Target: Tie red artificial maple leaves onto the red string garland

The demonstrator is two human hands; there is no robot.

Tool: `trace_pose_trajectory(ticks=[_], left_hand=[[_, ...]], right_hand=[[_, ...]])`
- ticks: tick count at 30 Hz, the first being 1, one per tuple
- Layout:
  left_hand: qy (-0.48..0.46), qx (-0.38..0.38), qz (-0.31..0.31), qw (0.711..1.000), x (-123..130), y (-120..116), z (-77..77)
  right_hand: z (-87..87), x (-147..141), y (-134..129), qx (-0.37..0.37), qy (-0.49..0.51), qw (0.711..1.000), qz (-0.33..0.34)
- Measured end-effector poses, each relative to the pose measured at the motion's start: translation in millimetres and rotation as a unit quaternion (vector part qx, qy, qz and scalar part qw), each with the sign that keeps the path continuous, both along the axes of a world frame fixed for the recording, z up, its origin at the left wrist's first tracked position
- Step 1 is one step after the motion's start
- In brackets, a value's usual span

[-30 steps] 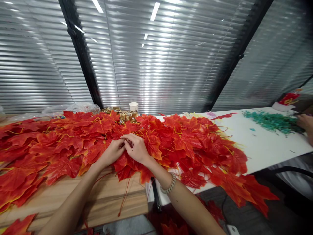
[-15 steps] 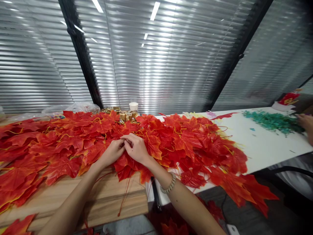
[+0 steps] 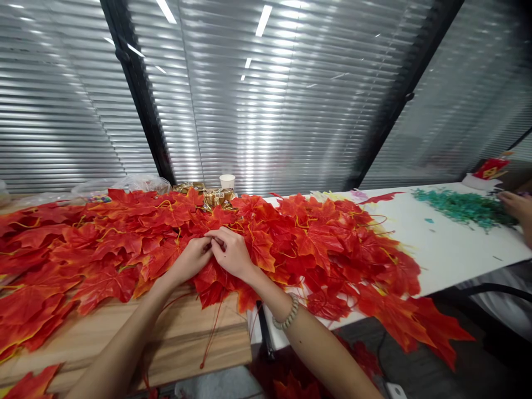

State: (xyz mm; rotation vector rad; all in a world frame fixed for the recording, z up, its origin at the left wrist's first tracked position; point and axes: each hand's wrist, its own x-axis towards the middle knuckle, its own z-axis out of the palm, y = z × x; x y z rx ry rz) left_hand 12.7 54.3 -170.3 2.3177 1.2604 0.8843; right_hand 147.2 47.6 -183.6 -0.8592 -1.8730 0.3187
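Left hand [image 3: 193,256] meets right hand [image 3: 231,252] over leaves [image 3: 318,238]; can't tell their grip. Gold packet [image 3: 219,198] near worktop [image 3: 178,354] far edge: lettering illegible.

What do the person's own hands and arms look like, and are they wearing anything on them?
Both the left hand and the right hand are bare, with no gloves. No sleeves show on the left forearm or the right forearm. Near the right wrist is a bracelet of small, rounded, pale greyish-beige beads; the left wrist has none in view.
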Motion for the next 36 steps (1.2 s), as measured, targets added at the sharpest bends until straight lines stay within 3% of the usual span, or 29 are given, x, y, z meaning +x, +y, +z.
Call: trace_pose_trajectory(ticks=[16, 36], left_hand=[[-0.049, -0.001, -0.002, 0.999, -4.3, -0.5, 2.6], [-0.145, -0.111, -0.038, 0.982, -1.8, -1.1, 7.7]], right_hand=[[2.2, -1.1, -1.6, 0.025, 0.05, 0.998, -0.009], [2.9, -1.3, -3.0, 0.032, 0.07, 0.997, -0.024]])
